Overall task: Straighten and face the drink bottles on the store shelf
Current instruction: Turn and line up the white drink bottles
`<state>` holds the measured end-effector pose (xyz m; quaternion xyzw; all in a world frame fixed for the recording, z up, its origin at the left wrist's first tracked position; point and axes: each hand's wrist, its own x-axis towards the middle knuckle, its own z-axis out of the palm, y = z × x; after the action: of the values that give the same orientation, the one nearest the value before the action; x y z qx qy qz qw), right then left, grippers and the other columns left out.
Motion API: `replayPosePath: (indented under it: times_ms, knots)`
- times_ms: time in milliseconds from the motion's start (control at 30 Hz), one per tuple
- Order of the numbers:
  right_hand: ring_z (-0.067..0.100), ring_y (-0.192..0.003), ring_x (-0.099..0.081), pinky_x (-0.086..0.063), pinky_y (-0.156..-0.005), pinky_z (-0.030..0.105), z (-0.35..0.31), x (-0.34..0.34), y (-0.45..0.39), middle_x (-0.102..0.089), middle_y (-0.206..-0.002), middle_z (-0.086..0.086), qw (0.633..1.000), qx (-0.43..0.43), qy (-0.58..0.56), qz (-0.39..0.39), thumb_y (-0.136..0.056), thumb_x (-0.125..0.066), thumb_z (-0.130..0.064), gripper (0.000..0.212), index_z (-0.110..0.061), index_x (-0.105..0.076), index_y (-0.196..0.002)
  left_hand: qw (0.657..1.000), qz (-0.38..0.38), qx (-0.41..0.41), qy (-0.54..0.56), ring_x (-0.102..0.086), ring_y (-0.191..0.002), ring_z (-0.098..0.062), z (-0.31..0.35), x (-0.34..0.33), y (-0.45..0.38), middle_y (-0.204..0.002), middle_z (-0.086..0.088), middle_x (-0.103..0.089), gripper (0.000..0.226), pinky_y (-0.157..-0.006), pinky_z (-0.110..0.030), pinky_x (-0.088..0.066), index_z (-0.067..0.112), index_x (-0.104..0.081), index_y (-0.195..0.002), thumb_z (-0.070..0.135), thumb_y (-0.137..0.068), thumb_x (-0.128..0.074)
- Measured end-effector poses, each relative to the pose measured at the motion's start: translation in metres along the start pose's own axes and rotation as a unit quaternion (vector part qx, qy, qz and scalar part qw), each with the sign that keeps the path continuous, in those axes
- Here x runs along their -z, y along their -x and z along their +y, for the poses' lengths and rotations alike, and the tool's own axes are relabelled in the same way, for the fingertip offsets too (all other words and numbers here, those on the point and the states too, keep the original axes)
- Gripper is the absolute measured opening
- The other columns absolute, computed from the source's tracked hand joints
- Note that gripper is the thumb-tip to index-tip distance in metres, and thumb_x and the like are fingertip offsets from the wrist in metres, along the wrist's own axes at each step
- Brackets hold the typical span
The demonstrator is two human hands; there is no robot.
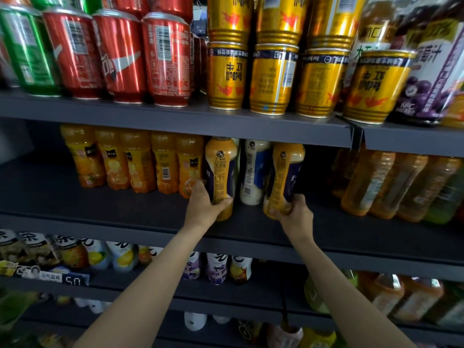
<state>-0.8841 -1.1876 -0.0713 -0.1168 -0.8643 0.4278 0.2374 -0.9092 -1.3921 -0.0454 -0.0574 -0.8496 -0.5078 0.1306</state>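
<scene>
A: Entry, middle shelf. Hand states?

B: The left hand grips the lower body of a yellow-and-purple bottle, thumb across the front, fingers curled round its left side. The right hand grips the base of a second yellow-and-purple bottle, fingers wrapped round the bottom.

A: Positions of the two bottles?

B: Both sit near the middle of the shelf's length, toward its front edge. The left one stands about upright; the right one tilts, top leaning right. Whether either base touches the shelf cannot be told. Both show label text and small print toward the camera.

A: Between them?

B: A white-and-blue bottle, upright, set further back.

A: Neighbours?

B: A row of orange juice bottles just left of the left-hand bottle, running toward the shelf's left end. Amber tea bottles toward the right end, well apart from the right hand. On the shelf above: red cans on the left, gold cans stacked in the centre.
</scene>
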Motion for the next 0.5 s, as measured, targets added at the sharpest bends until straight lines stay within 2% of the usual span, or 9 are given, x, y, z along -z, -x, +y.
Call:
replayPosePath:
  times_ms: [133, 267, 367, 500]
  knots:
    - [0.034, -0.106, -0.057, -0.047, -0.083, 0.041, -0.005, -0.003, -0.024, -0.059, -0.114, 0.018, 0.999, -0.03, 0.007, -0.014, -0.079, -0.076, -0.015, 0.057, -0.001, -0.044, -0.123, 1.0, 0.006, -0.003, 0.004, -0.044, -0.124, -0.024, 0.001, -0.001, 0.001, -0.129, -0.009, -0.048, 0.061, -0.097, -0.027, -0.032, 0.009, -0.035, -0.122, 0.023, -0.077, -0.075]
    - [0.036, -0.108, -0.056, -0.047, -0.083, 0.042, -0.011, -0.014, -0.041, -0.057, -0.119, 0.019, 0.998, -0.053, 0.013, -0.012, -0.081, -0.074, -0.016, 0.056, -0.001, -0.041, -0.124, 1.0, 0.008, -0.005, 0.012, -0.045, -0.122, -0.02, 0.001, 0.0, 0.002, -0.125, -0.005, -0.049, 0.057, -0.091, -0.021, -0.03, 0.012, -0.036, -0.12, 0.021, -0.079, -0.074]
    - [0.038, -0.109, -0.055, -0.046, -0.083, 0.043, -0.013, -0.021, -0.054, -0.056, -0.121, 0.02, 0.997, -0.078, 0.018, -0.016, -0.081, -0.073, -0.016, 0.053, -0.001, -0.04, -0.12, 1.0, 0.008, -0.014, 0.023, -0.045, -0.112, -0.012, 0.002, 0.0, 0.004, -0.112, 0.004, -0.047, 0.052, -0.088, -0.019, -0.031, 0.019, -0.034, -0.112, 0.021, -0.079, -0.074]
    - [0.039, -0.113, -0.054, -0.045, -0.085, 0.043, -0.016, -0.025, -0.068, -0.055, -0.124, 0.021, 0.994, -0.097, 0.033, -0.025, -0.083, -0.071, -0.014, 0.054, -0.002, -0.038, -0.124, 0.999, 0.009, -0.023, 0.025, -0.046, -0.111, -0.013, 0.0, -0.001, 0.003, -0.113, 0.002, -0.048, 0.052, -0.089, -0.021, -0.033, 0.021, -0.031, -0.108, 0.021, -0.078, -0.074]
